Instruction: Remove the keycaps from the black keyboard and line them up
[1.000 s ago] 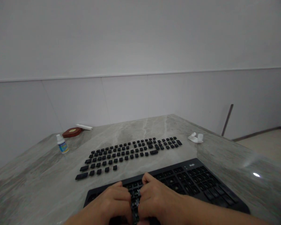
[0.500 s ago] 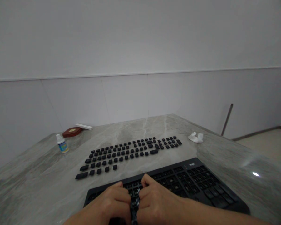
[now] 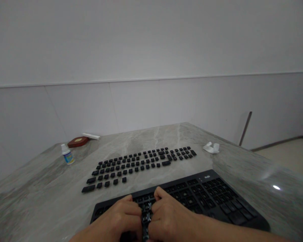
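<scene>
Both hands rest on the black keyboard (image 3: 192, 198) at the near edge of the marble table (image 3: 40, 201). The left hand (image 3: 118, 220) and right hand (image 3: 169, 218) sit side by side with fingers curled down onto the middle rows, likely to press at one spot; whether they pinch anything cannot be told. The keyboard's key wells look bare. Farther off, loose keycaps (image 3: 138, 164) lie in tidy rows mirroring a layout. A small bottle (image 3: 67, 155) stands far left, a white object (image 3: 211, 148) far right.
</scene>
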`<state>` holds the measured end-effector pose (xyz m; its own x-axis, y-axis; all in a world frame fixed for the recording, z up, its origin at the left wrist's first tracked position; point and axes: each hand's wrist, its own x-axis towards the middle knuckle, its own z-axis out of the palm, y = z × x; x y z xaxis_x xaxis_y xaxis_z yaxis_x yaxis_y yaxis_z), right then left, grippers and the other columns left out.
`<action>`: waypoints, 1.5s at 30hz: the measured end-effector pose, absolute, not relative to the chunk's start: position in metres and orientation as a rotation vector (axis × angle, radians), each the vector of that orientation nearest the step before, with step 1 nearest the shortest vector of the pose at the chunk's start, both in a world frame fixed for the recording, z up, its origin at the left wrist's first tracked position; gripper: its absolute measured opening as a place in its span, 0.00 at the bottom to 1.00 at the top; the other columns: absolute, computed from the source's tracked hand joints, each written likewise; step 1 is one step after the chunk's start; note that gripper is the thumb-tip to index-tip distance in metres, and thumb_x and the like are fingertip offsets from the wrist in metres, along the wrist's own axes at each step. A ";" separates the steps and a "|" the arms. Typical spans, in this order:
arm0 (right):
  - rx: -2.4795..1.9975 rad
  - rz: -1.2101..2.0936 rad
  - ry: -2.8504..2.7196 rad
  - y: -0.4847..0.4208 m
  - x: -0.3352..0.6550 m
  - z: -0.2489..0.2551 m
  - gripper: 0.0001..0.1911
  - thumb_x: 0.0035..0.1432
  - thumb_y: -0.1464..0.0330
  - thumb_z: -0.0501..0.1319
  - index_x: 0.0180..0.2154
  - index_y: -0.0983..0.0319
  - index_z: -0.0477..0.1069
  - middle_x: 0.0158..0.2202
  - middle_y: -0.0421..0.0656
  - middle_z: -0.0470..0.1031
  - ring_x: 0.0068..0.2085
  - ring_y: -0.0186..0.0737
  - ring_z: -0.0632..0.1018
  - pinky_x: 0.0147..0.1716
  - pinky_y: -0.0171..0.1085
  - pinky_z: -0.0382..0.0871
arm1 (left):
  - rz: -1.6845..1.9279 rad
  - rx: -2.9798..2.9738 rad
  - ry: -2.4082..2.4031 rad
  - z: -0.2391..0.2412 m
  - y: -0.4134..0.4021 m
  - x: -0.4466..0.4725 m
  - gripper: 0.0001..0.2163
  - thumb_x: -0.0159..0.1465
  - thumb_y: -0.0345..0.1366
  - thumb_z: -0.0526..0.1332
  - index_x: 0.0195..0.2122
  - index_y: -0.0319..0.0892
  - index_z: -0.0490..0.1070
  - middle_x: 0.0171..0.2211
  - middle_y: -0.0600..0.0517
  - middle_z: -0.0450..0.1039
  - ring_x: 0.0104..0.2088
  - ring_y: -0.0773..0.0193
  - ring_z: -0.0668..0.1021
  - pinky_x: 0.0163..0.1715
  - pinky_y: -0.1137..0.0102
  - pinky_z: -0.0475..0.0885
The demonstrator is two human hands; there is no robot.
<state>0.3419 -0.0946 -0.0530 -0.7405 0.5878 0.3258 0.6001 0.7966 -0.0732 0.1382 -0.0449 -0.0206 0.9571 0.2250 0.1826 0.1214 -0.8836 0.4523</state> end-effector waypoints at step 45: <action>-1.635 0.589 -2.254 -0.103 0.328 -0.056 0.11 0.43 0.67 0.64 0.15 0.64 0.67 0.14 0.37 0.62 0.23 0.31 0.57 0.37 0.37 0.55 | 0.268 2.721 0.247 -0.016 -0.044 0.136 0.05 0.61 0.35 0.66 0.30 0.40 0.75 0.31 0.52 0.73 0.34 0.67 0.74 0.37 0.76 0.67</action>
<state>0.3276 -0.1029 -0.0560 -0.3107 0.9505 -0.0022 0.8301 0.2703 -0.4878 0.1357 -0.0444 -0.0159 0.9661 0.2091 0.1513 0.1337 -0.9069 0.3995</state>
